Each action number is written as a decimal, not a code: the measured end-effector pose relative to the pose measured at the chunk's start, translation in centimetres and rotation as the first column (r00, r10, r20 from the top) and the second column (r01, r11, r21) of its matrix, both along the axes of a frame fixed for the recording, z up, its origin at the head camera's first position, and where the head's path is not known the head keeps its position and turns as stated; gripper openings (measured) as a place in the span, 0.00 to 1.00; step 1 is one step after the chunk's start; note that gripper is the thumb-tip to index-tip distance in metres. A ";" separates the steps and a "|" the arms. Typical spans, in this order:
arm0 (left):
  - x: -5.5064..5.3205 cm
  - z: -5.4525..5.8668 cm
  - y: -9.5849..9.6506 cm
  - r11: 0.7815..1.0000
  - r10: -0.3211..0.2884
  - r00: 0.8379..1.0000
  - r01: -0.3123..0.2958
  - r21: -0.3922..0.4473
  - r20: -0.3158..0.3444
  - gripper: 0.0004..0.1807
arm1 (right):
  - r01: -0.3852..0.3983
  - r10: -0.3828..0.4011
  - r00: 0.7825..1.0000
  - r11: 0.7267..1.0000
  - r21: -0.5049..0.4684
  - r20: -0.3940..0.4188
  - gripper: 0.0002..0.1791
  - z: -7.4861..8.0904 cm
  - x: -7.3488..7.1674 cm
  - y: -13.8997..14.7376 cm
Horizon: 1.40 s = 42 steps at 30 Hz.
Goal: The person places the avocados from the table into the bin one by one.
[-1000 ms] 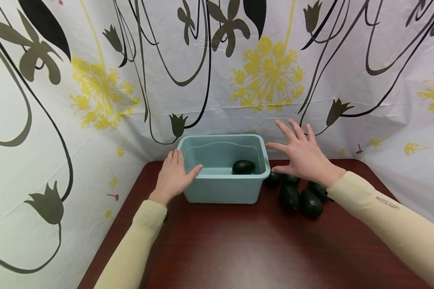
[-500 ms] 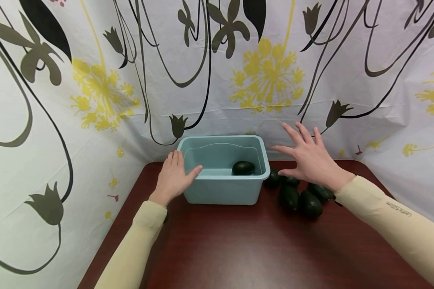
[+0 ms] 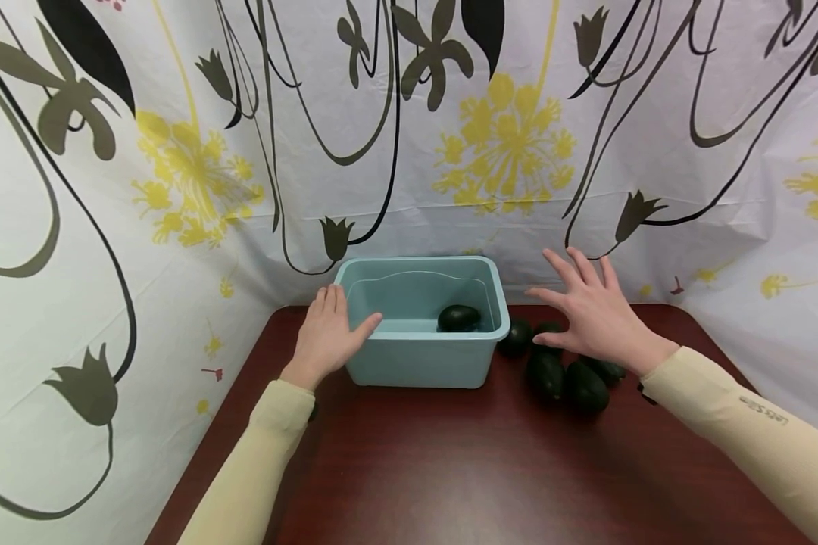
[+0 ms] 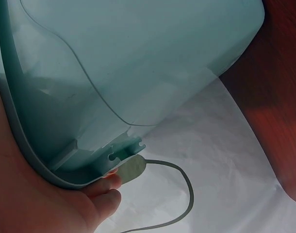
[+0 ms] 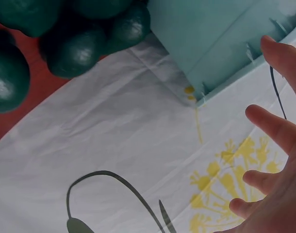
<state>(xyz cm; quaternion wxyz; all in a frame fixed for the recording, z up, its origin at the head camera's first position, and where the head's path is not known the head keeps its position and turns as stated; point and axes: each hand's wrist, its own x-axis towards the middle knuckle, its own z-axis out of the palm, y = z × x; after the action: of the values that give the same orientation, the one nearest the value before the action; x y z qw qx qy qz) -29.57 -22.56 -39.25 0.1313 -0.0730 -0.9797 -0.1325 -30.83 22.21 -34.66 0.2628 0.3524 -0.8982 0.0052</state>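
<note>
A light blue-green plastic bin (image 3: pixel 423 362) stands on the table with one dark green avocado (image 3: pixel 459 319) inside, towards its right. My left hand (image 3: pixel 323 333) rests against the bin's left rim, fingers fairly straight and thumb spread over the front corner. In the left wrist view its fingertips (image 4: pixel 108 201) lie along the outside of the rim. My right hand (image 3: pixel 596 314) hovers right of the bin, fingers spread and nothing held. Below it lie several more avocados (image 3: pixel 586 387), bunched against the bin's right side and partly hidden by the hand.
A dark red-brown wooden table (image 3: pixel 436 469) carries everything. White fabric (image 3: pixel 423 174) with yellow flowers and dark stems hangs right behind the bin and along the left and right sides.
My right hand has drifted right and slightly down, away from the bin's right rim, with its fingers still spread. The left hand, bin and avocados look unmoved.
</note>
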 end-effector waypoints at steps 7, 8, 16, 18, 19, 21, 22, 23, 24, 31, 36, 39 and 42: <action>-0.1 0.0 0.0 1.000 -0.004 1.000 0.004 -0.010 -0.011 0.64 | 0.008 -0.008 0.999 1.000 -0.013 0.037 0.40 -1.7 0.1 0.6; -0.1 0.0 0.0 1.000 -0.005 1.000 0.005 -0.011 -0.013 0.64 | 0.009 -0.009 0.999 1.000 -0.013 0.036 0.40 -1.9 0.1 0.7; 0.0 -0.1 0.0 1.000 -0.007 1.000 0.007 -0.004 -0.018 0.64 | 0.039 -0.040 0.995 0.999 0.012 0.088 0.39 -3.6 0.5 0.9; 0.0 0.0 0.0 1.000 -0.008 1.000 0.008 -0.003 -0.017 0.64 | 0.051 -0.053 0.994 0.999 0.019 0.100 0.39 -4.2 0.6 1.0; 0.0 0.0 0.0 1.000 -0.007 1.000 0.007 -0.002 -0.015 0.64 | 0.056 -0.058 0.993 0.998 0.021 0.107 0.39 -4.5 0.6 1.1; 0.0 0.0 0.0 1.000 -0.007 1.000 0.007 -0.001 -0.013 0.64 | 0.065 -0.067 0.991 0.998 0.023 0.115 0.39 -5.0 0.6 1.2; 0.0 0.0 0.0 1.000 -0.007 1.000 0.007 -0.001 -0.013 0.64 | 0.068 -0.071 0.990 0.997 0.024 0.120 0.40 -5.2 0.5 1.2; 0.0 0.0 0.0 1.000 -0.008 1.000 0.008 -0.001 -0.013 0.64 | 0.071 -0.073 0.990 0.997 0.025 0.122 0.40 -5.5 0.5 1.3; 0.0 0.0 0.0 1.000 -0.008 1.000 0.008 0.000 -0.013 0.63 | 0.072 -0.075 0.989 0.997 0.026 0.126 0.40 -5.7 0.5 1.3; 0.0 0.0 0.0 1.000 -0.009 1.000 0.009 -0.005 -0.020 0.64 | 0.076 -0.081 0.987 0.996 0.042 0.139 0.42 -6.6 0.5 1.4; 0.0 0.0 0.0 1.000 -0.007 1.000 0.007 -0.003 -0.015 0.64 | 0.088 -0.093 0.986 0.995 0.046 0.142 0.42 -7.1 0.6 1.5; 0.0 0.0 0.0 1.000 -0.004 1.000 0.004 -0.004 -0.021 0.64 | 0.104 -0.110 0.981 0.993 0.047 0.157 0.42 -7.4 0.7 1.5; 0.0 -0.1 0.0 1.000 -0.004 1.000 0.004 -0.004 -0.021 0.63 | 0.121 -0.128 0.978 0.991 0.048 0.168 0.42 -7.8 0.8 1.6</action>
<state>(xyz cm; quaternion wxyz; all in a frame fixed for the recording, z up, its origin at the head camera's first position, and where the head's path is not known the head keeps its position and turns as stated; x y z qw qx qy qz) -29.59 -22.57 -39.31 0.1411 -0.0766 -0.9784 -0.1303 -30.05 23.81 -42.43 0.1783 0.2987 -0.9375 0.0021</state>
